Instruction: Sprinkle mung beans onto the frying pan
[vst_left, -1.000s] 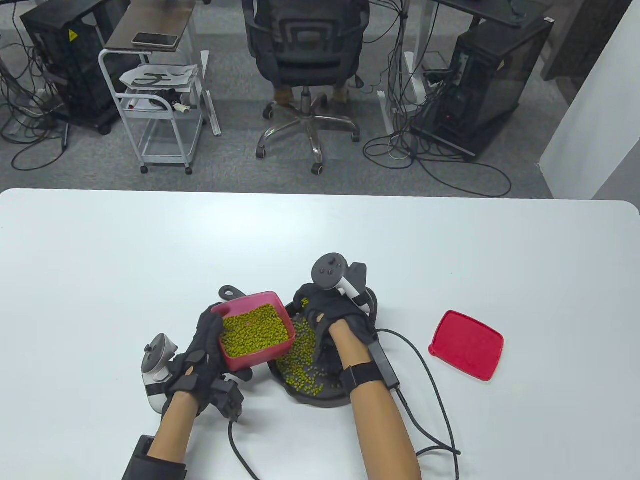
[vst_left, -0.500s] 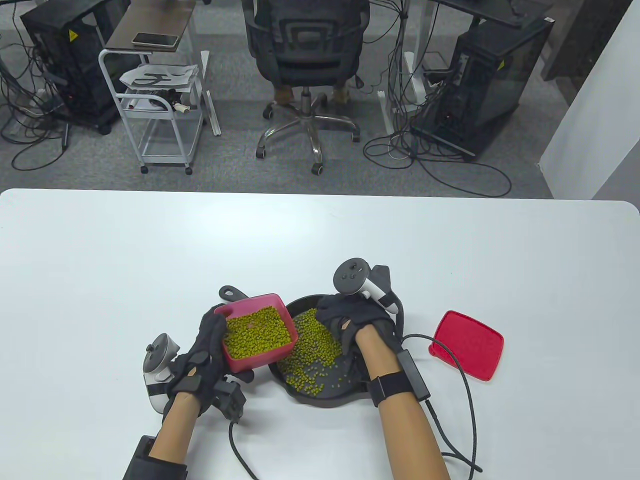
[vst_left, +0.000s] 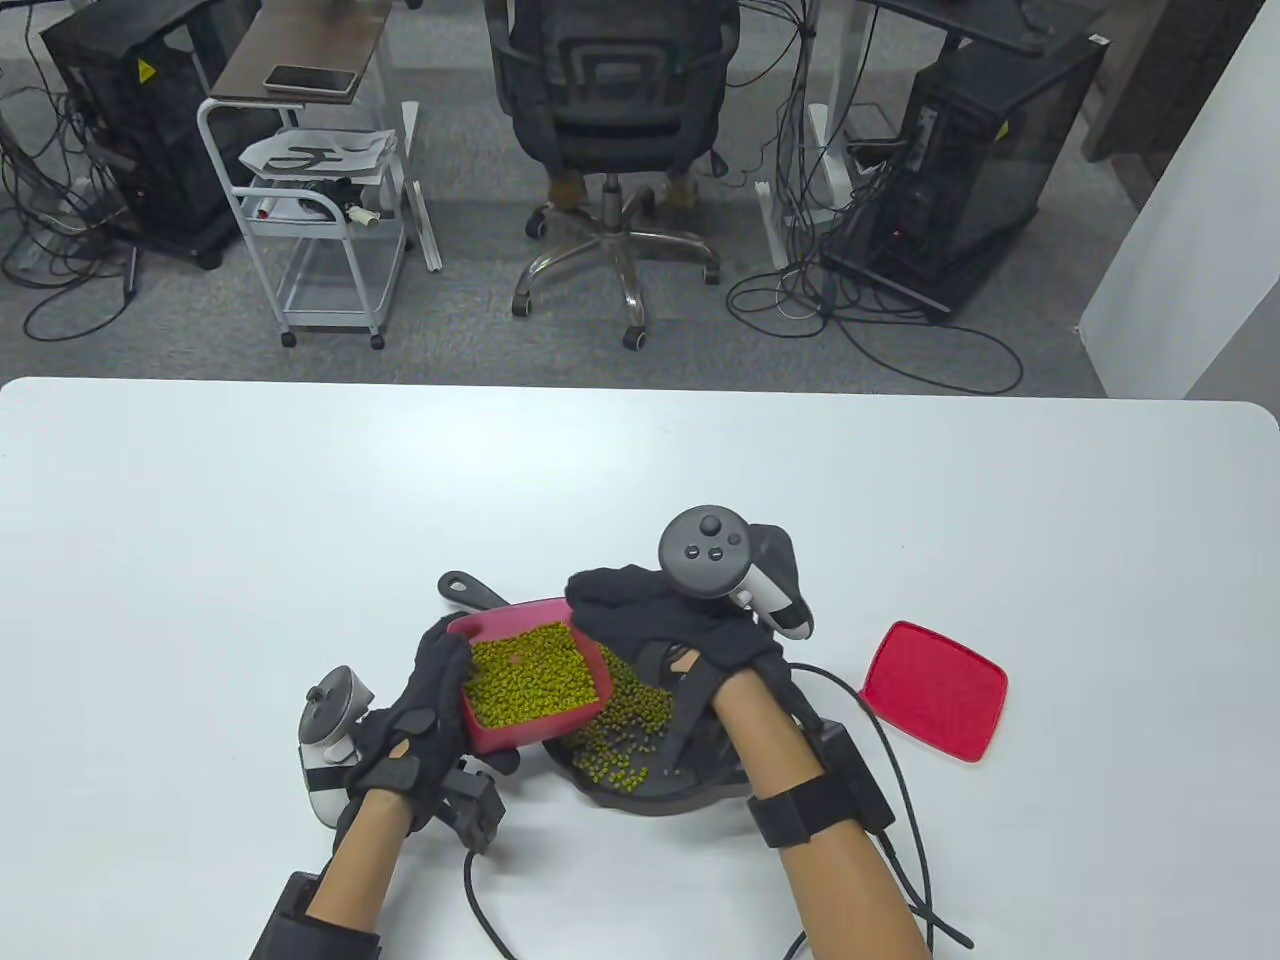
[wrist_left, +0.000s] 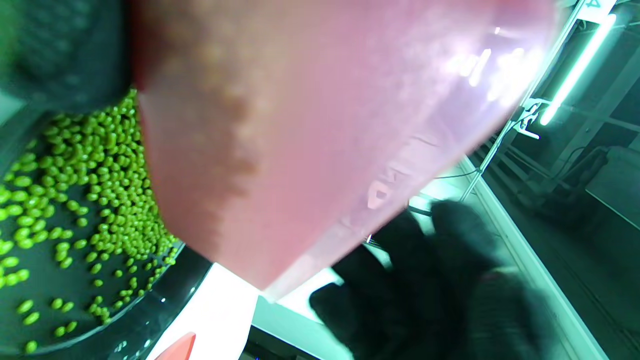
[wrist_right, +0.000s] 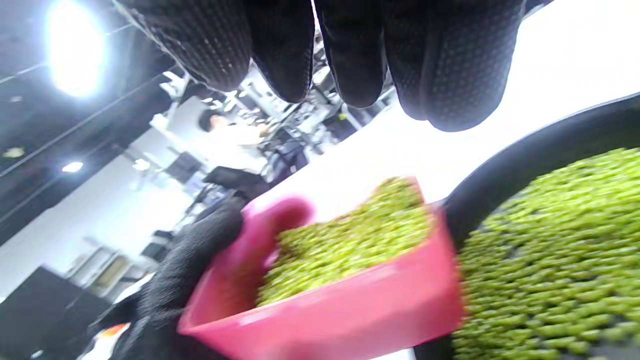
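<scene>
My left hand (vst_left: 440, 695) grips a pink container (vst_left: 500, 735) full of green mung beans (vst_left: 535, 675) and holds it tilted over the left side of the black frying pan (vst_left: 690, 785). Beans (vst_left: 625, 745) lie spread in the pan. My right hand (vst_left: 625, 610) hovers over the container's far right corner with fingers stretched out and holds nothing. The right wrist view shows my fingertips (wrist_right: 450, 65) above the container (wrist_right: 340, 305) and the pan rim (wrist_right: 525, 155). The left wrist view shows the container's underside (wrist_left: 325, 125) and the beans in the pan (wrist_left: 75, 200).
The pan's handle (vst_left: 468, 590) points to the far left behind the container. A red lid (vst_left: 935, 690) lies flat to the right of the pan. Glove cables (vst_left: 880, 740) trail along the table near my right forearm.
My right hand swung right over the pan, then came back left over the container's far corner. My left hand shifted the container slightly right and nearer.
</scene>
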